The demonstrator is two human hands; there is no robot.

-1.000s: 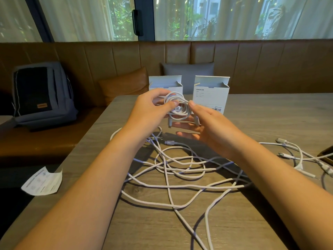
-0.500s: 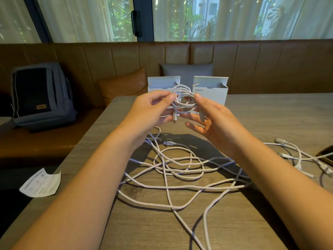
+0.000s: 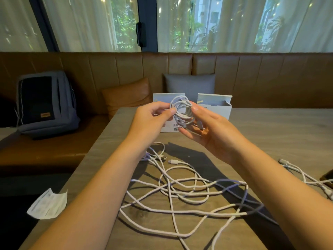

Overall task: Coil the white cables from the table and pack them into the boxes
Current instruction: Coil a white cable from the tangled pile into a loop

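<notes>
A coiled white cable (image 3: 182, 112) hangs in the air above the table between both hands. My left hand (image 3: 153, 121) pinches its left side with thumb and forefinger. My right hand (image 3: 209, 130) holds its right side, fingers curled under the coil and its plug ends. Just behind the coil stand two open white boxes, the left box (image 3: 162, 98) partly hidden by my hands and the right box (image 3: 218, 105) with its flaps up. A tangle of loose white cables (image 3: 180, 192) lies on the wooden table (image 3: 279, 134) below my forearms.
More white cable ends (image 3: 306, 175) lie at the right edge beside a dark object (image 3: 327, 177). A leather bench with a backpack (image 3: 45, 103), an orange cushion (image 3: 128, 94) and a grey cushion (image 3: 189, 83) runs behind. A paper slip (image 3: 48, 204) lies on the floor to the left.
Both hands have lifted the coil higher and further from me, up in front of the boxes' openings. The loose cables on the table have not moved.
</notes>
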